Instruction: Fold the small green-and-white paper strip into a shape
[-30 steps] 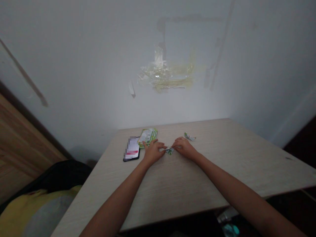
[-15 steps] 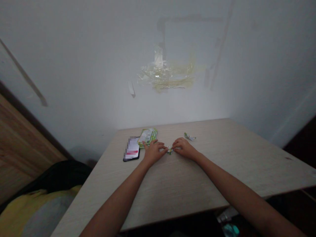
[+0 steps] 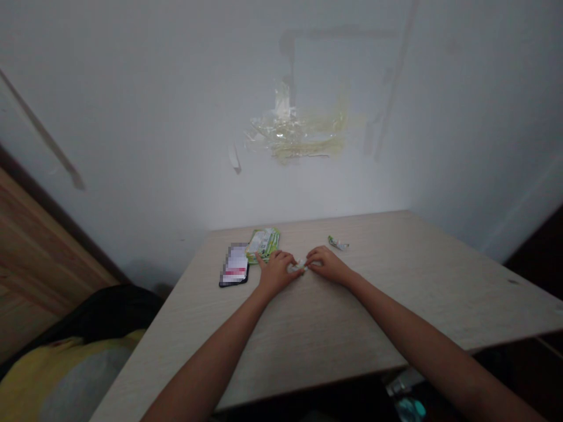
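A small white wrapper with bits of green (image 3: pixel 301 265) lies between my two hands, low over the table. My left hand (image 3: pixel 278 271) pinches its left side with thumb and fingers. On the opposite side, the bent fingertips of my right hand (image 3: pixel 326 264) close on the same wrapper. The fingers cover much of it, so its contents cannot be made out. A green and white packet (image 3: pixel 264 241) lies just behind my left hand. Farther back on the right rests a crumpled green and white wrapper (image 3: pixel 338 243).
A phone with a lit screen (image 3: pixel 235 266) lies left of the packet, partly under its edge. The pale wooden table (image 3: pixel 396 258) meets a wall with peeling tape (image 3: pixel 299 132). Yellow and grey cloth (image 3: pixel 83 375) is below the table's left side.
My left thumb and fingertips have shifted slightly right over the small wrapper, covering more of its green part. The right hand has barely moved; packet, phone and crumpled wrapper stay put.
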`<state>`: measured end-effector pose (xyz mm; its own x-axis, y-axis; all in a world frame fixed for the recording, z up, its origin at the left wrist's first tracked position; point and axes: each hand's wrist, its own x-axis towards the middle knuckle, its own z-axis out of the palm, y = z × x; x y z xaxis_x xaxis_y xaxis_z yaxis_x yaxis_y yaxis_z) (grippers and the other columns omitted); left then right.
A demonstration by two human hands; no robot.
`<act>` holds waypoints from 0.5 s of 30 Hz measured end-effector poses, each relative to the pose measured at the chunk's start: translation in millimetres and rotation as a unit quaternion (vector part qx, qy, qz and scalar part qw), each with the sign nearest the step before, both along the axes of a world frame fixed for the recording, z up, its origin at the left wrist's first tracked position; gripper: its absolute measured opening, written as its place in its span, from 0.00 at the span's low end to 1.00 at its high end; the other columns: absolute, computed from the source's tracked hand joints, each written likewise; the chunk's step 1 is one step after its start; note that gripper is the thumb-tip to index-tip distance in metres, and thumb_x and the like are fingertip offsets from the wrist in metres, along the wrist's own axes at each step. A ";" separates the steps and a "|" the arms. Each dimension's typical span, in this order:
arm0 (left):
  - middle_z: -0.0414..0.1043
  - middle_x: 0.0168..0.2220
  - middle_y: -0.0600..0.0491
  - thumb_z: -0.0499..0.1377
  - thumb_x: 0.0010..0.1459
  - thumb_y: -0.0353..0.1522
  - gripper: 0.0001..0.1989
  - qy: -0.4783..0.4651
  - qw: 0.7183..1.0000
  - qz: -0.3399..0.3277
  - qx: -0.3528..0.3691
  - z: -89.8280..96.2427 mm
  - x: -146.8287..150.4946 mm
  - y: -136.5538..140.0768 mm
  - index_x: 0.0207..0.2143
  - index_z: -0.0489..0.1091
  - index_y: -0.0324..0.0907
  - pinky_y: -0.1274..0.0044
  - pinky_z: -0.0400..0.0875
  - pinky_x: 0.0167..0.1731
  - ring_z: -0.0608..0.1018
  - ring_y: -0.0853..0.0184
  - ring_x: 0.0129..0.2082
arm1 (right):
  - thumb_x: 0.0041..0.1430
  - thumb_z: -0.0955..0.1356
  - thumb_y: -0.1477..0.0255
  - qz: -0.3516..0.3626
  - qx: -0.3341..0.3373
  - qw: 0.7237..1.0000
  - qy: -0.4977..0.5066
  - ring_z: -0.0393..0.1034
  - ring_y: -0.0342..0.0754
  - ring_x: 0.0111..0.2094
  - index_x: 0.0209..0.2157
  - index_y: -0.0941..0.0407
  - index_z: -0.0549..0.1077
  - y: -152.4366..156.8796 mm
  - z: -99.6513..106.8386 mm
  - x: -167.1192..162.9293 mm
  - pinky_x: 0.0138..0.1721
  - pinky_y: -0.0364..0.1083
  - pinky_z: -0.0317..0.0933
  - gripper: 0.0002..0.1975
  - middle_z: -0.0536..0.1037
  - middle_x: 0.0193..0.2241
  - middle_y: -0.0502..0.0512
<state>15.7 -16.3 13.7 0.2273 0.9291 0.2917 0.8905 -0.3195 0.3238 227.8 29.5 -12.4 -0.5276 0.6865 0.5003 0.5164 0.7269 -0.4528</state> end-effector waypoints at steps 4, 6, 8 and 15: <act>0.75 0.50 0.53 0.62 0.53 0.47 0.15 -0.011 1.000 -0.005 0.008 -2.4 0.3 0.4 0.39 0.75 0.52 0.43 0.24 0.60 0.66 0.54 0.58 | 0.56 0.70 0.74 0.001 -0.008 1.000 0.010 0.71 0.51 0.45 0.34 0.52 0.81 -0.8 -0.6 -0.5 0.52 0.51 0.61 0.06 0.80 0.38 0.54; 0.75 0.49 0.54 0.63 0.53 0.47 0.15 -0.019 1.000 -0.012 0.015 -3.5 0.2 0.8 0.41 0.74 0.52 0.42 0.22 0.59 0.66 0.54 0.58 | 0.56 0.70 0.75 0.000 -0.007 1.000 0.018 0.71 0.51 0.45 0.34 0.53 0.81 -0.3 -1.3 -0.3 0.51 0.51 0.61 0.06 0.80 0.38 0.55; 0.75 0.49 0.54 0.62 0.54 0.47 0.16 -0.022 0.999 -0.017 0.018 -4.1 0.1 1.1 0.43 0.74 0.53 0.41 0.21 0.59 0.66 0.53 0.58 | 0.56 0.69 0.75 -0.003 -0.004 1.000 0.020 0.71 0.51 0.44 0.34 0.53 0.80 1.1 -2.5 0.3 0.51 0.51 0.61 0.06 0.80 0.38 0.55; 0.74 0.52 0.55 0.61 0.56 0.46 0.12 -0.007 1.000 -0.023 0.007 -5.7 -0.6 2.1 0.41 0.77 0.58 0.41 0.23 0.59 0.65 0.54 0.60 | 0.55 0.70 0.74 -0.015 -0.002 1.000 0.012 0.71 0.51 0.44 0.33 0.54 0.80 5.3 -6.0 1.3 0.51 0.51 0.61 0.05 0.80 0.37 0.56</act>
<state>15.1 -14.2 8.0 0.2646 0.9136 0.3088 0.8703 -0.3641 0.3315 229.2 34.8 -18.3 -0.4946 0.7033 0.5106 0.5266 0.7099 -0.4677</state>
